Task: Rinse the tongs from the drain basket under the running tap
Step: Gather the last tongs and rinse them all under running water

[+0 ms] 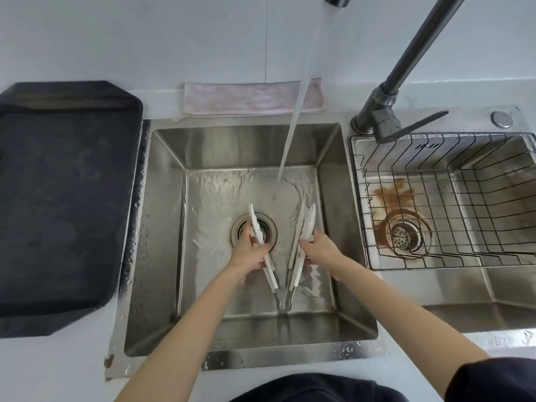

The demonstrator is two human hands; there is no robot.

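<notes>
Low over the left sink basin [162,227], the tongs [282,274] lie spread in a V, hinge toward the person, white tips pointing away. The left hand [249,253] curls its fingers round the left arm; the right hand [319,250] pinches the right arm near its tip. The water stream [293,132] lands on the basin floor just beyond and between the tips, clear of them, past the drain [268,227]. Right stands the wire drain basket [435,181]; behind, the tap [385,111] and a pink cloth [249,97].
</notes>
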